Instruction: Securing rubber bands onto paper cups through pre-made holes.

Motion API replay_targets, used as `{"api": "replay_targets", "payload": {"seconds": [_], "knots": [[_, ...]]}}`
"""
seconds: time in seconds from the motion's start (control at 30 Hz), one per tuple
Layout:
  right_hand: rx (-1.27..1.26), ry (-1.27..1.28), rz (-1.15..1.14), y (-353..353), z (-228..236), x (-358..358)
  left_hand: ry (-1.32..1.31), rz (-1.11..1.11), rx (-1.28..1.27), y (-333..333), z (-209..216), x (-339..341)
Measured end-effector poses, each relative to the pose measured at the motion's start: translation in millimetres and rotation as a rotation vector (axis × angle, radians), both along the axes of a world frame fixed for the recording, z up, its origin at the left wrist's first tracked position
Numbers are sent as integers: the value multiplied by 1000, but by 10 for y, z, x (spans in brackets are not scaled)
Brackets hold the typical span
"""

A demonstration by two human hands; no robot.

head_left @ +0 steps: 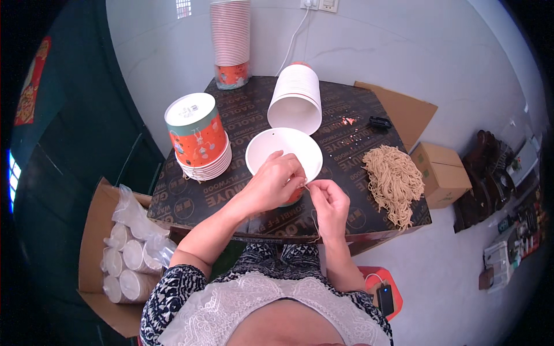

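Note:
A paper bucket (262,149) with a white inside and an orange outer wall stands at the table's near middle, mouth up. A small hole shows at its far rim. My left hand (276,180) reaches over the near rim, fingers closed; what its fingertips pinch is hidden. Beside it, just outside the rim, my right hand (330,203) pinches a thin tan cord (316,224), whose tail hangs below toward the table edge. The fingertips of both hands nearly meet at the rim.
A heap of tan cords (393,183) lies at right. Nested buckets stand upside down (198,138) at left; more lie sideways (295,104) behind. A tall wrapped bucket stack (231,43) stands at the back. A black object (380,122) lies near orange crumbs. An open carton (92,248) sits lower left.

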State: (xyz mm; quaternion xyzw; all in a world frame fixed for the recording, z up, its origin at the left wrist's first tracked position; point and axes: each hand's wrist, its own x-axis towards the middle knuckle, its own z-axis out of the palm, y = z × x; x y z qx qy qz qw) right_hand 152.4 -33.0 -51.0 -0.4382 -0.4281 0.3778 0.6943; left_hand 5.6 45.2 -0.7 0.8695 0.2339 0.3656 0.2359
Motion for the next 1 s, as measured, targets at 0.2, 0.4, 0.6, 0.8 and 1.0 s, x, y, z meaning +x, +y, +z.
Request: {"api": "replay_targets", "payload": {"seconds": [0.2,0.4,0.6,0.8,1.0], "knots": [[-13,-446,-166,-287,-24,68,-5,-12,58,8,-12,4],[122,-764,-283,-461,-61,165,25,49,102,18,-3,-2],[84,-688,-284,-444,-183,253,33,111,75,8,-51,5],[-16,-509,-211,-427,-203,364,112,112,130,168,193,-453],[70,-85,-28,-474,-216,517,404,282,163,195,120,-829]]}}
